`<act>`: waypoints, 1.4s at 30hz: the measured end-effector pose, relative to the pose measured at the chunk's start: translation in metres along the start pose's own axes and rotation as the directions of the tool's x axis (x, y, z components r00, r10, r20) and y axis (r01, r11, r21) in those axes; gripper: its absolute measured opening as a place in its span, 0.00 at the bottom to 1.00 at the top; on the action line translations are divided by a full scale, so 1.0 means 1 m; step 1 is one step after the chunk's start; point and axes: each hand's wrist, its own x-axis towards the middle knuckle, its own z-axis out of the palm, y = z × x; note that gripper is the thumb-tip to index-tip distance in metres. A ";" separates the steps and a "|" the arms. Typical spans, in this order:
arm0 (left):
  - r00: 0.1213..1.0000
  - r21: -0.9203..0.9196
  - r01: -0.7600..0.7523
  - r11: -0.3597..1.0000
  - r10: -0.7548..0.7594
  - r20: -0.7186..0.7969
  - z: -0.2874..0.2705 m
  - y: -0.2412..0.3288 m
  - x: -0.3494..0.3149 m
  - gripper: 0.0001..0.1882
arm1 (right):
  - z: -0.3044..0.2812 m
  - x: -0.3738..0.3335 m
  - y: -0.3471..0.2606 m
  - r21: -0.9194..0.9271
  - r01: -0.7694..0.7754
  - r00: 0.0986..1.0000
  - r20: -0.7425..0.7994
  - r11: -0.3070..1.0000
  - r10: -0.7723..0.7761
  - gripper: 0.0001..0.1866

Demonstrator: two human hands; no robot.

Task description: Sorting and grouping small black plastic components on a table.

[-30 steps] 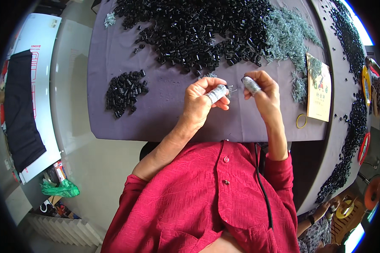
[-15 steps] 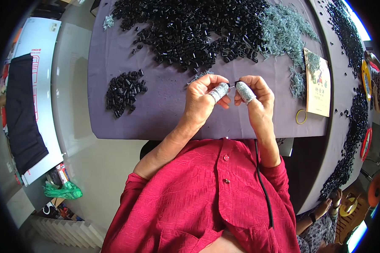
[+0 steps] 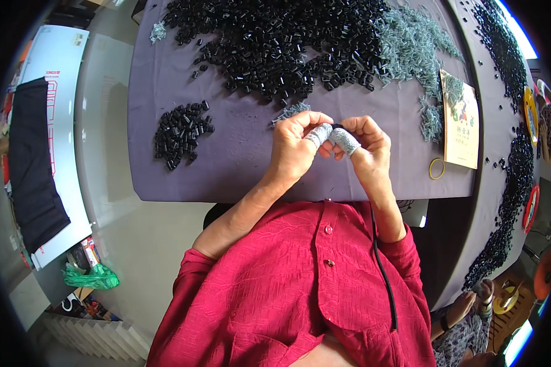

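Note:
Above the near part of the table, my left hand (image 3: 295, 145) and my right hand (image 3: 368, 145) meet at the fingertips, both closed in a pinch. Pale speckled covers wrap both thumbs. Between the fingertips a small black plastic piece (image 3: 337, 126) shows, gripped from the right. The thin pin in my left fingers is hidden now. Just beyond my left hand lies a little heap of clear pins (image 3: 294, 110). A small pile of black pieces (image 3: 182, 133) sits to the left, and a large heap of them (image 3: 275, 49) spreads across the far side.
Many clear pins (image 3: 413, 46) lie at the far right, next to a booklet (image 3: 461, 122) and a yellow ring (image 3: 436, 169). Another table at right bears more black pieces (image 3: 511, 189). A co-worker's hands (image 3: 468, 303) are at the lower right. A white board (image 3: 64, 122) stands left.
My two hands have come together; the right one moved left and tilted inward. The gap where a thin pin showed between the fingertips has closed. The co-worker's hands shifted slightly.

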 end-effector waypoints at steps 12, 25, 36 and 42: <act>0.991 -0.094 0.126 0.988 -0.122 0.046 0.013 -0.020 -0.004 0.12 | -0.019 -0.007 0.015 -0.317 0.167 0.985 0.017 0.933 -0.171 0.11; 0.888 0.570 -0.457 0.683 0.386 0.250 0.037 -0.025 -0.005 0.04 | -0.046 -0.026 0.013 -0.789 0.422 0.878 0.233 0.447 -0.419 0.19; 0.945 0.199 0.240 0.950 -0.276 0.178 0.044 -0.021 -0.009 0.02 | -0.053 -0.030 0.020 -0.789 0.428 0.864 0.215 0.441 -0.455 0.20; 0.932 0.177 0.288 0.941 -0.318 0.173 0.044 -0.019 -0.009 0.03 | -0.050 -0.030 0.027 -0.806 0.426 0.852 0.203 0.412 -0.483 0.19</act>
